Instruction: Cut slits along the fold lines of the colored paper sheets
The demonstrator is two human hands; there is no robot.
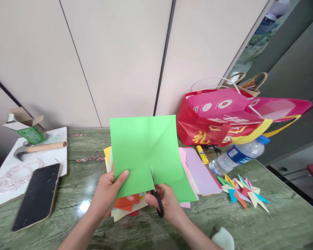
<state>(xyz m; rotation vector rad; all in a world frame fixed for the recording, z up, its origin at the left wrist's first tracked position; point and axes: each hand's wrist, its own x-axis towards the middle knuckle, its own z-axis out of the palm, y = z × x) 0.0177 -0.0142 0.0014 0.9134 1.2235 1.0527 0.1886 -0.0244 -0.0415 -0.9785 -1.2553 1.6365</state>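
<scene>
A sheet of green paper (143, 149) is held up above the table by my left hand (111, 189), which pinches its lower left edge with the thumb in front. My right hand (167, 201) is closed around the black handles of a pair of scissors (158, 205). One blade shows in front of the green sheet, pointing up from the lower edge; the other blade is hidden behind the paper. Beneath the sheet lies a pile of coloured paper, with orange pieces (127, 202) near my left hand and purple sheets (200, 170) to the right.
To the left are a phone (38, 196), a hammer (41, 148), a bead string (18, 173) and an opened green box (31, 133). On the right stand a red bag (214, 118), a plastic bottle (240, 156), a glue stick (202, 155) and folded paper stars (242, 191).
</scene>
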